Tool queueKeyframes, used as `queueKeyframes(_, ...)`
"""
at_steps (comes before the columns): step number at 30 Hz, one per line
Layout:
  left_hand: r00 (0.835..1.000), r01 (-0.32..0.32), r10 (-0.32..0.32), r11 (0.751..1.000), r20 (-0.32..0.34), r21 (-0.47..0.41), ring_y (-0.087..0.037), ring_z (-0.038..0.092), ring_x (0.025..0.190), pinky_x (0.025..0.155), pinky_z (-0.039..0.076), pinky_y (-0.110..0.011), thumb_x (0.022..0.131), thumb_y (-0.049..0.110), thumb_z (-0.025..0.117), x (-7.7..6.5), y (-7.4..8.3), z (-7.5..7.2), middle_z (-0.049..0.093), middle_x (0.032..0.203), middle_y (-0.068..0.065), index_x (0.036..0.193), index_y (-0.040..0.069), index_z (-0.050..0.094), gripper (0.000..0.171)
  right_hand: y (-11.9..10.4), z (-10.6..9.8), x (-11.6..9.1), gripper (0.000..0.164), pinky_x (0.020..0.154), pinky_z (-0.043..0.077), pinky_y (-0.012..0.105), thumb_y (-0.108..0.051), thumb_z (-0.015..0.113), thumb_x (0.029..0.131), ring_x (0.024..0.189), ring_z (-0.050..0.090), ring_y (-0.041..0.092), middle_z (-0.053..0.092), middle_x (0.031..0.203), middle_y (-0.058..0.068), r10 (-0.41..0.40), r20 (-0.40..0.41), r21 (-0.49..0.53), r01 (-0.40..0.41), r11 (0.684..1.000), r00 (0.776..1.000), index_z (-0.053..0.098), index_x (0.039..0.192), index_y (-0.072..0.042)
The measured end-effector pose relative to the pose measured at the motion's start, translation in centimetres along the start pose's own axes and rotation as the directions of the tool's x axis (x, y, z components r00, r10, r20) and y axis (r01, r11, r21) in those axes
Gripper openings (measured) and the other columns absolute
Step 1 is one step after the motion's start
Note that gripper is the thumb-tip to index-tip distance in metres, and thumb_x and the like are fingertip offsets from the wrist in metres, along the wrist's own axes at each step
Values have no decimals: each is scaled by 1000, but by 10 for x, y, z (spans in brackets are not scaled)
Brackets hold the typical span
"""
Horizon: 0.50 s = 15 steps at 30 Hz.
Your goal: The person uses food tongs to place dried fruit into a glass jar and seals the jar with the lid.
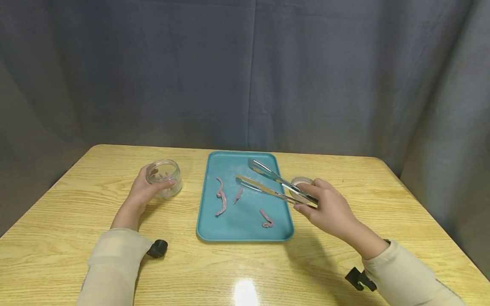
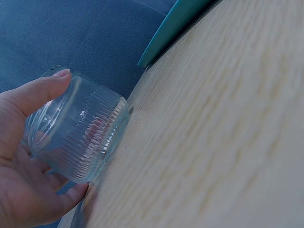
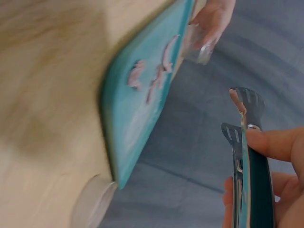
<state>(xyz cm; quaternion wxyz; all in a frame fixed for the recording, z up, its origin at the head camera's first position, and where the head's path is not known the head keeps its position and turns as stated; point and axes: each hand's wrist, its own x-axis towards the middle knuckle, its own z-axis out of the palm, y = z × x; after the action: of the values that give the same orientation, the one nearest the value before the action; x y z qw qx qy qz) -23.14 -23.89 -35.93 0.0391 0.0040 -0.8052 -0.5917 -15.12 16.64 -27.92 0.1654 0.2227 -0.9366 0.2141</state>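
Observation:
My left hand [image 1: 142, 189] grips a clear glass jar [image 1: 173, 188] near the table's left side, thumb near the rim and fingers round the far side. Small pinkish bits show inside the ribbed jar [image 2: 97, 133] in the left wrist view. Metal tongs [image 1: 268, 172] are held in my right hand [image 1: 331, 208], thumb on one arm and fingers on the other. Their spread tips hover over the blue tray [image 1: 245, 233], with nothing between them. On the tray lie a long pinkish worm-like strip [image 1: 223, 203], a short one [image 1: 238, 196] and a curled one [image 1: 267, 222].
A second round glass container [image 1: 300, 181] stands right of the tray, partly hidden by my right hand and the tongs. The wooden table [image 1: 183, 263] ends at a grey curtain [image 1: 191, 76] behind. Black wrist mounts [image 1: 158, 248] stick out from both sleeves.

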Motion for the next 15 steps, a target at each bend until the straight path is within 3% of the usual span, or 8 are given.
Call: queueKeyframes(15,1000,4,-4,1000,3,5,-41,22,119,93,24,-50,72,30,70,0,0,-1,13,138,-20,138,7,3,97,31,2,-42,37,44,27,24,-15,72,69,56,31,11,39,68,-4,36,146,-17,-34,999,989,62,103,-3)
